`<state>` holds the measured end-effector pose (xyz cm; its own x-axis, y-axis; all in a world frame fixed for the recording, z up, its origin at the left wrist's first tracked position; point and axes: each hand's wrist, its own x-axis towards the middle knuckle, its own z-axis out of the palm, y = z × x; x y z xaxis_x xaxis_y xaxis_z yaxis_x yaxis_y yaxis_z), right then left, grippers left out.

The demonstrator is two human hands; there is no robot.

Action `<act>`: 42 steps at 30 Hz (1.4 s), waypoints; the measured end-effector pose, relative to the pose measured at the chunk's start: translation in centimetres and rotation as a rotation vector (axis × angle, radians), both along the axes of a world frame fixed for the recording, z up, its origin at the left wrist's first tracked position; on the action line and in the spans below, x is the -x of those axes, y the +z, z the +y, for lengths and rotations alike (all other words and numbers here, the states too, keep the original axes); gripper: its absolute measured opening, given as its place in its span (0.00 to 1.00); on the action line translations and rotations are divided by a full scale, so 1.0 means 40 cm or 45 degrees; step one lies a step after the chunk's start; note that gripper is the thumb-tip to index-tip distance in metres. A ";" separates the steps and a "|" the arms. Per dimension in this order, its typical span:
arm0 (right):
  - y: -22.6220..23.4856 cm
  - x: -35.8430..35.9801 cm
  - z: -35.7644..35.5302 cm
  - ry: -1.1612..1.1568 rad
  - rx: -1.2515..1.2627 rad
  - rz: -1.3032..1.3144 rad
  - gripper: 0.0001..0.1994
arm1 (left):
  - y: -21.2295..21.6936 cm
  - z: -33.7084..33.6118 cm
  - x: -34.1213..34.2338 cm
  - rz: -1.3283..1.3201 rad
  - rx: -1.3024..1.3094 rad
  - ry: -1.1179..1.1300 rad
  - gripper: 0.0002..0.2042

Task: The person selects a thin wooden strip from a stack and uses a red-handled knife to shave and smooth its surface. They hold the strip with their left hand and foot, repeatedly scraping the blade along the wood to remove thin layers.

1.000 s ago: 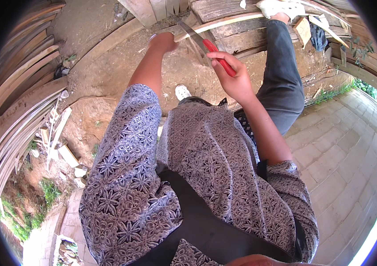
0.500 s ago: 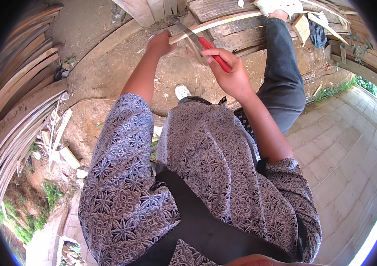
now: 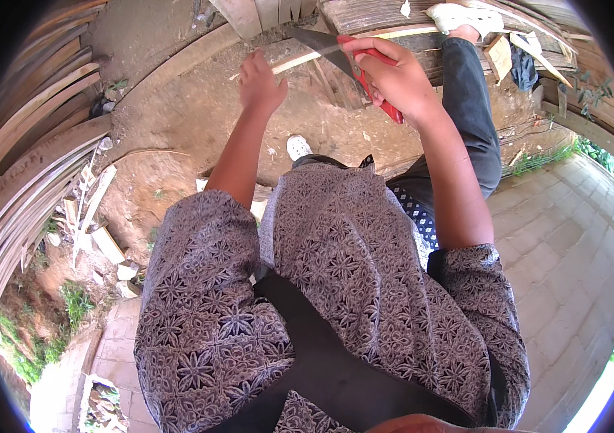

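My right hand (image 3: 397,76) grips a handsaw (image 3: 320,45) by its red handle. The saw's grey blade tapers toward the upper left and crosses over a thin, pale wood strip (image 3: 296,63). Close to the strip's left end is my left hand (image 3: 260,85), fingers stretched out and apart, holding nothing. Whether it touches the strip I cannot tell. The strip slants up to the right across a stack of weathered planks (image 3: 365,11). On those planks rests my right foot in a white clog (image 3: 466,20), near the strip's far end.
Curved-looking stacked boards (image 3: 47,137) line the left side. Wood scraps (image 3: 105,242) litter the dirt ground (image 3: 177,123) below them. At the far right of the planks lie a small wood block (image 3: 498,58) and a dark plastic bag (image 3: 522,68). Paving (image 3: 545,260) covers the right side.
My left hand has let go of the strip and spread its fingers. My right hand has moved up and right, turning the saw so that its broad side shows.
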<state>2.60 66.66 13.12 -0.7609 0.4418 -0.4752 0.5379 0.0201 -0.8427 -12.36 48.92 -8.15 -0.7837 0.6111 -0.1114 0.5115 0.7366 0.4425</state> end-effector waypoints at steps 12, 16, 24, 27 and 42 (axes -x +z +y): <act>-0.028 -0.034 -0.058 -0.014 -0.084 0.125 0.13 | -0.040 0.106 0.092 -0.168 0.502 -0.358 0.15; -0.057 -0.054 -0.072 -0.092 -0.085 0.202 0.11 | -0.033 0.112 0.097 -0.202 0.518 -0.400 0.15; -0.018 -0.080 -0.086 -0.033 -0.187 0.238 0.11 | -0.040 0.106 0.097 -0.142 0.508 -0.410 0.14; 0.055 -0.118 -0.094 -0.067 -0.019 0.098 0.11 | -0.024 0.106 0.093 -0.171 0.505 -0.393 0.13; 0.092 -0.189 -0.102 -0.155 -0.040 0.109 0.10 | -0.114 -0.025 0.039 -0.424 -0.270 -0.017 0.52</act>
